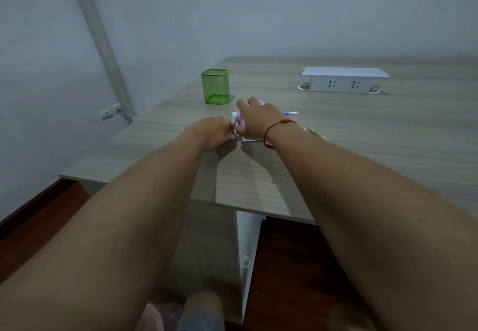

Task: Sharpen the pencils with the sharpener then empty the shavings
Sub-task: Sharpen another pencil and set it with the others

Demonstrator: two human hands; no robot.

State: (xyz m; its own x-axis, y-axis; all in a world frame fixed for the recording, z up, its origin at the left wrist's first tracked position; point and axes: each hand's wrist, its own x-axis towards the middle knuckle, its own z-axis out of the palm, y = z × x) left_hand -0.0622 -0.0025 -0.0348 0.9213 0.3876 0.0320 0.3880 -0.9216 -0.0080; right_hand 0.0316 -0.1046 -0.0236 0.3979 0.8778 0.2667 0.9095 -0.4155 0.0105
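Observation:
A pink and purple pencil sharpener [241, 123] stands on the wooden table [336, 149], mostly hidden under my right hand [254, 121], which presses down on its top. My left hand [216, 131] pinches the white crank [234, 121] on the sharpener's left side. A purple pencil [291, 113] sticks out of the sharpener's right side, level with the table. A green pencil [316, 132] lies flat on the table just right of my right wrist.
An empty green mesh pencil cup [215, 86] stands behind and left of the sharpener. A white pop-up socket box [342, 79] sits at the back right. The table's near edge and left corner are close by; dark floor lies below.

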